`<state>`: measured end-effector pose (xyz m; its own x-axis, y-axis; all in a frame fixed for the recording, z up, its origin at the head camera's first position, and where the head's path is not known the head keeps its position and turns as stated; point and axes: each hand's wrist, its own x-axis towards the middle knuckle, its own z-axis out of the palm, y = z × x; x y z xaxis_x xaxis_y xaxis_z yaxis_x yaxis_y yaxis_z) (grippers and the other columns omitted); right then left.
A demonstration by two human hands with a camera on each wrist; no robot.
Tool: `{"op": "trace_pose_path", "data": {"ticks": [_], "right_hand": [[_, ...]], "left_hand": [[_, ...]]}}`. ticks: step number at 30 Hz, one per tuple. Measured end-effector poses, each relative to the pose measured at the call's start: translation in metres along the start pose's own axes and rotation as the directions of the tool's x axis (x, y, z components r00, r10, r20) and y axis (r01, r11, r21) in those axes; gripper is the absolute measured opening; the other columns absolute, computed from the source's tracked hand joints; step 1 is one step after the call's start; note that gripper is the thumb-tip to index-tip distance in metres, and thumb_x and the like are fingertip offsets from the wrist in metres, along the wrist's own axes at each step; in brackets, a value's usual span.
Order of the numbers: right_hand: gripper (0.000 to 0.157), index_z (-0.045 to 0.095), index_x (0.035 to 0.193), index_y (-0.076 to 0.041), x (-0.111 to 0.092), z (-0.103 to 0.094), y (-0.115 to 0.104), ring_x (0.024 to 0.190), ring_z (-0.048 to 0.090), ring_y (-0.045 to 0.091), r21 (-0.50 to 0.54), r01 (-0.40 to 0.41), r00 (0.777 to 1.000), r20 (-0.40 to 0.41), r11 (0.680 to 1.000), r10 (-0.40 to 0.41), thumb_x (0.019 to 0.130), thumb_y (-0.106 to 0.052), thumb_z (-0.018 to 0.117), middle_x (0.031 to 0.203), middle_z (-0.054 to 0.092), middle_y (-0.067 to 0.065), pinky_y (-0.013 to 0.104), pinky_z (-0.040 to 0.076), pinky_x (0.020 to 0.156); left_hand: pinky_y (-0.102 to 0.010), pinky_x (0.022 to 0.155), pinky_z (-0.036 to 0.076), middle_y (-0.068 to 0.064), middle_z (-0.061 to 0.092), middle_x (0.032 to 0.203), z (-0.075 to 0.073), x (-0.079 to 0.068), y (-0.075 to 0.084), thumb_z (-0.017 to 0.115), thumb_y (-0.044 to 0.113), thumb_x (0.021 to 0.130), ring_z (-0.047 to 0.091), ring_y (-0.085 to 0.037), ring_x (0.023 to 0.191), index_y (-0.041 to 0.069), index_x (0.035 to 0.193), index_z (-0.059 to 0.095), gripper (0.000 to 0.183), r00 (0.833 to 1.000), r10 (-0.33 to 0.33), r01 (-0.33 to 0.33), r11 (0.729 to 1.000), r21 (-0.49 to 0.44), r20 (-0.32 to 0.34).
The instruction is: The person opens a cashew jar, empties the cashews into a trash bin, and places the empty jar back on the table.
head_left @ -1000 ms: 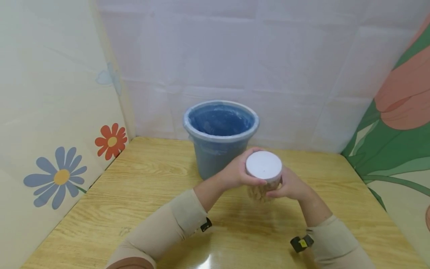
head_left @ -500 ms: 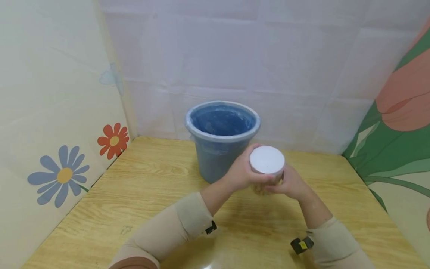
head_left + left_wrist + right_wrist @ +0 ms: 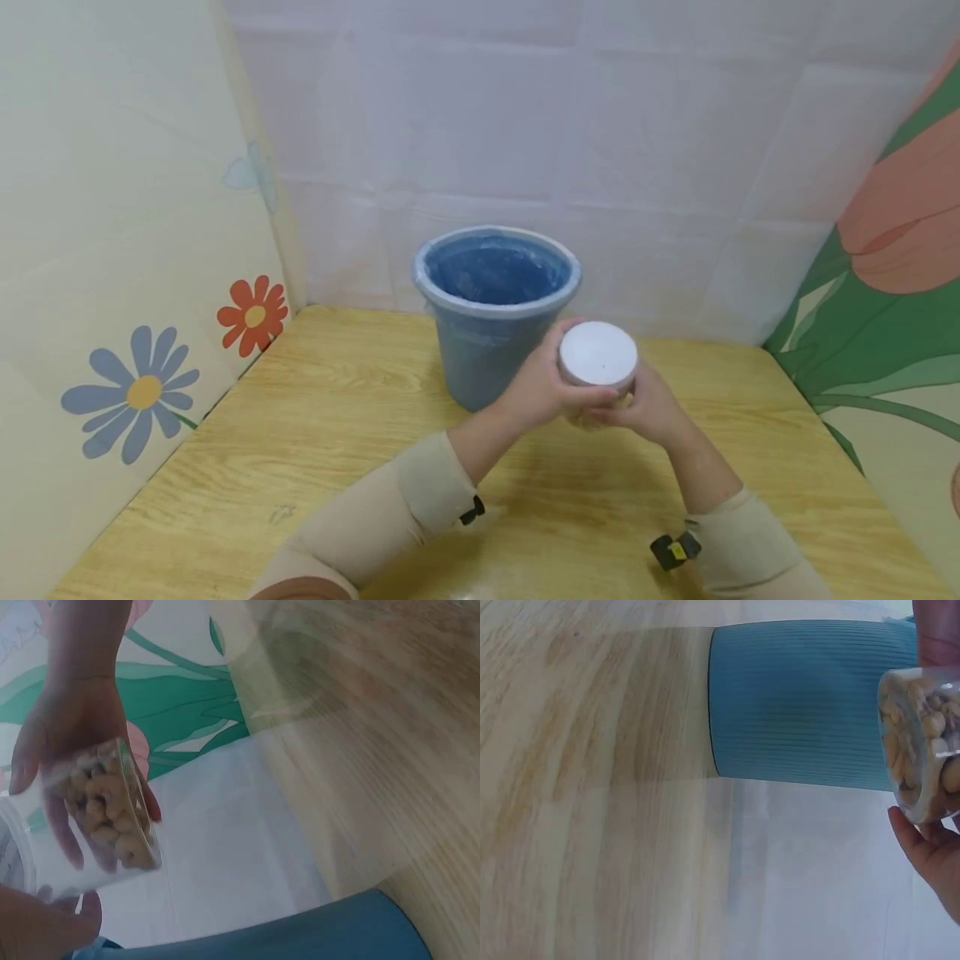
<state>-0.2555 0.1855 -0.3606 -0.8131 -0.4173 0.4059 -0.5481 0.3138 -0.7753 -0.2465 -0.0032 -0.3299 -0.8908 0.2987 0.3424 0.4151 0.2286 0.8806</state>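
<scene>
A clear jar [image 3: 112,802] of cashew nuts with a white lid [image 3: 598,354] is held up off the table, in front of the bucket and a little to its right. My left hand [image 3: 538,379] grips the jar at the lid from the left, its thumb across the near side. From the right, my right hand [image 3: 651,408] holds the jar body lower down, thumb also in front. The nuts [image 3: 934,735] show through the base in the right wrist view. Most of the far fingers are hidden behind the jar in the head view.
A blue bucket [image 3: 480,354] with a pale rim and a liner stands upright at the back of the wooden table [image 3: 360,400], close to my left hand. A white sheet [image 3: 465,108] hangs behind. Flower-printed panels [image 3: 90,250] border both sides.
Both hands have moved the jar slightly up and to the right in the head view, mostly in the first half second. Their hold on it looks the same. The bucket stays in place.
</scene>
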Motion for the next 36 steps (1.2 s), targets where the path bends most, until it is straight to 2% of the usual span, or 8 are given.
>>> {"op": "trace_pose_path", "data": {"ticks": [4,7,11,15,20,25,28,36], "right_hand": [[0.087,0.033,0.135,-0.001,-0.001,-0.001,-0.002,0.118,0.042,0.029,0.040,-0.014,1.000,0.020,0.999,0.013,0.063,-0.006,0.081,0.130,0.045,0.015,0.051,0.037,0.096],[0.088,0.030,0.135,0.000,-0.002,-0.003,-0.005,0.118,0.041,0.026,0.082,-0.017,0.999,0.038,0.996,0.014,0.062,-0.001,0.080,0.131,0.043,0.016,0.048,0.035,0.098],[0.090,0.028,0.135,0.004,-0.002,-0.006,-0.007,0.117,0.042,0.013,0.101,0.015,0.998,0.062,0.995,-0.022,0.060,0.003,0.079,0.131,0.042,0.019,0.029,0.036,0.099],[0.090,0.029,0.133,0.007,0.000,-0.008,-0.006,0.114,0.043,0.005,0.094,0.069,0.992,0.097,0.993,-0.078,0.058,0.004,0.078,0.129,0.042,0.024,0.019,0.036,0.095],[0.090,0.030,0.133,0.009,0.000,-0.013,-0.004,0.114,0.045,0.007,0.126,0.125,0.964,0.221,0.984,-0.150,0.057,0.001,0.080,0.127,0.044,0.024,0.024,0.039,0.096],[0.088,0.029,0.132,0.009,0.000,-0.015,-0.006,0.116,0.046,0.013,0.214,0.140,0.906,0.367,0.967,-0.213,0.061,-0.004,0.080,0.128,0.046,0.010,0.027,0.038,0.099],[0.085,0.030,0.131,0.009,-0.001,-0.014,-0.006,0.116,0.046,0.013,0.239,0.140,0.885,0.406,0.961,-0.230,0.064,-0.006,0.079,0.128,0.047,0.002,0.028,0.038,0.099],[0.086,0.029,0.134,0.004,0.000,-0.015,-0.006,0.118,0.045,0.016,0.260,0.146,0.869,0.427,0.955,-0.249,0.064,-0.005,0.078,0.130,0.045,0.004,0.031,0.038,0.099]], "left_hand": [[-0.037,0.095,0.041,0.008,0.050,0.126,-0.012,0.001,-0.001,0.084,0.031,0.062,0.050,-0.011,0.112,0.035,0.134,0.036,0.087,0.996,0.024,-0.019,0.998,-0.056,0.085],[-0.035,0.094,0.042,0.007,0.049,0.129,-0.021,0.004,-0.004,0.081,0.025,0.068,0.051,-0.011,0.112,0.028,0.136,0.037,0.082,0.985,0.083,-0.067,0.992,-0.106,0.153],[-0.033,0.095,0.042,-0.003,0.047,0.132,-0.031,0.009,-0.007,0.073,0.006,0.075,0.052,-0.015,0.114,0.011,0.139,0.034,0.075,0.944,0.219,-0.161,0.959,-0.233,0.249],[-0.035,0.098,0.040,-0.016,0.045,0.134,-0.037,0.012,-0.011,0.064,-0.009,0.077,0.049,-0.020,0.117,0.000,0.138,0.032,0.069,0.900,0.305,-0.179,0.911,-0.373,0.311],[-0.038,0.098,0.041,-0.022,0.042,0.134,-0.041,0.012,-0.017,0.066,0.000,0.078,0.048,-0.022,0.117,-0.002,0.138,0.031,0.069,0.864,0.314,-0.114,0.884,-0.454,0.394],[-0.039,0.100,0.038,-0.020,0.036,0.138,-0.043,0.012,-0.019,0.077,0.026,0.072,0.044,-0.023,0.121,0.002,0.142,0.024,0.091,0.797,0.338,-0.077,0.879,-0.470,0.501],[-0.038,0.102,0.035,-0.018,0.033,0.142,-0.044,0.012,-0.019,0.076,0.020,0.073,0.042,-0.022,0.123,0.004,0.144,0.021,0.092,0.768,0.345,-0.072,0.884,-0.463,0.539],[-0.037,0.104,0.033,-0.018,0.031,0.144,-0.042,0.013,-0.015,0.069,0.000,0.071,0.041,-0.021,0.124,0.002,0.144,0.020,0.088,0.750,0.359,-0.104,0.894,-0.436,0.556]]}}
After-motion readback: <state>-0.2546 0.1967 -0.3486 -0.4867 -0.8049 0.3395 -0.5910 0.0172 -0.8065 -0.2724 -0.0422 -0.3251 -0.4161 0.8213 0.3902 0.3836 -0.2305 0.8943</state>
